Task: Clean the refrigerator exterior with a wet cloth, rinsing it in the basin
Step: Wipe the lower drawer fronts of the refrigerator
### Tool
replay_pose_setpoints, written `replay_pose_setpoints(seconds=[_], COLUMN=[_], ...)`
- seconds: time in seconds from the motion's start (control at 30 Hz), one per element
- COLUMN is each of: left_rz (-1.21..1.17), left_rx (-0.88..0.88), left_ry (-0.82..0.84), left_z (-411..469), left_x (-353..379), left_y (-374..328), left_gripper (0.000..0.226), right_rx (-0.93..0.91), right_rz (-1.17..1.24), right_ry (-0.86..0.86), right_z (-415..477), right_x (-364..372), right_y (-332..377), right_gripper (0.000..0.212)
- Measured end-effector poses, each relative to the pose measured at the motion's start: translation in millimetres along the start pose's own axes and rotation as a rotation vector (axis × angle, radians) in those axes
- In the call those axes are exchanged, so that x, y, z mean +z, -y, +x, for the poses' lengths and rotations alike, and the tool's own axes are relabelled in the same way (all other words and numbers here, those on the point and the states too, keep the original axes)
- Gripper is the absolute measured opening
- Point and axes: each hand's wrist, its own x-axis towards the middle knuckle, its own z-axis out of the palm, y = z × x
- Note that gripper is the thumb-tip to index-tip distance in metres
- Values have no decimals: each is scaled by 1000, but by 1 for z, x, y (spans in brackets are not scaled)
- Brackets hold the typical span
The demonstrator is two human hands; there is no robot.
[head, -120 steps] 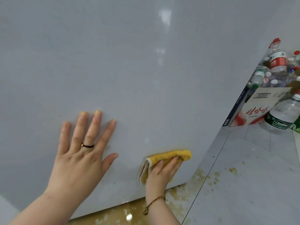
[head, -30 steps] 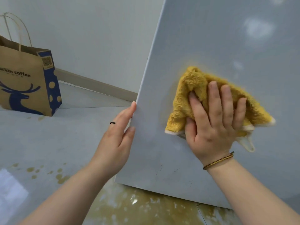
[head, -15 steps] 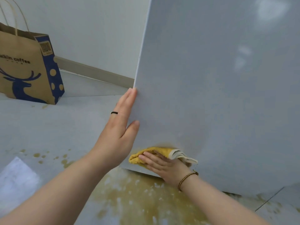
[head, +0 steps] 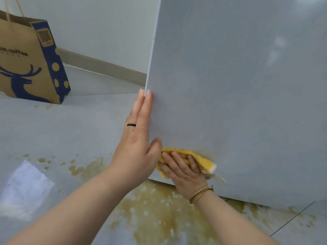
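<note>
Cloth [head: 205,161] lower now (bottom corner)

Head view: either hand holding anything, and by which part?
Nothing gripped. Right hand presses the yellow cloth, at its middle, against the refrigerator; left hand rests flat on its edge.

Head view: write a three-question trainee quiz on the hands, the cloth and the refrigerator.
1. True or false: the right hand presses the yellow cloth against the refrigerator.
2. Pick one: the left hand rests on A) the paper bag, B) the refrigerator's edge, C) the wall.
3. Fill in: the brownish spill lies on the ___ below the refrigerator.

Key: 1 true; 2 B; 3 floor.
</note>
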Motion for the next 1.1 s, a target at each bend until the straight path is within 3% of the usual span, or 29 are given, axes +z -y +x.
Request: replay_pose_setpoints(seconds=[0.1, 0.2, 0.23, 0.3, 0.33, 0.43, 0.57, 0.63, 0.77, 0.93, 1.1], left_rz=[1, 58, 89, 187, 241, 336, 406, 453, 601, 745, 750], left_rx=[17, 10, 13, 80, 136, 255, 381, 398, 405, 410, 423], left_ry=[7, 53, 49, -38, -93, -154, -123, -102, -88, -70, -127], left_z=[-2, 0, -1, -1, -1, 0, -5, -9, -8, -7, -8], left_x=[-4, -13, -14, -10, -6, 4, 29, 41, 45, 41, 45], left_y=[3, 5, 4, 5, 4, -2, -3, 3, 9, 13, 8], left_gripper=[71, 73, 73, 74, 73, 68, 68, 69, 71, 72, 72], right_rx=[-313, -593, -634, -666, -616, -295, 112, 415, 1046, 1342, 1871], right_rz=[168, 328, 301, 204, 153, 48, -23, 23, 280, 446, 835], right_ry=[269, 976, 1050, 855, 635, 186, -79, -132, -180, -144, -348], right_z=[-26, -20, -16, -17, -23, -33, -35, -39, -39, -31, 15], right_x=[19, -1, -9, -13, -9, -16, -31, -25, -13, -21, -46], right_y=[18, 8, 4, -5, -12, -47, -79, -64, -13, -4, -27], right_gripper=[72, 65, 60, 55, 57, 50, 42, 36, 45, 54, 78])
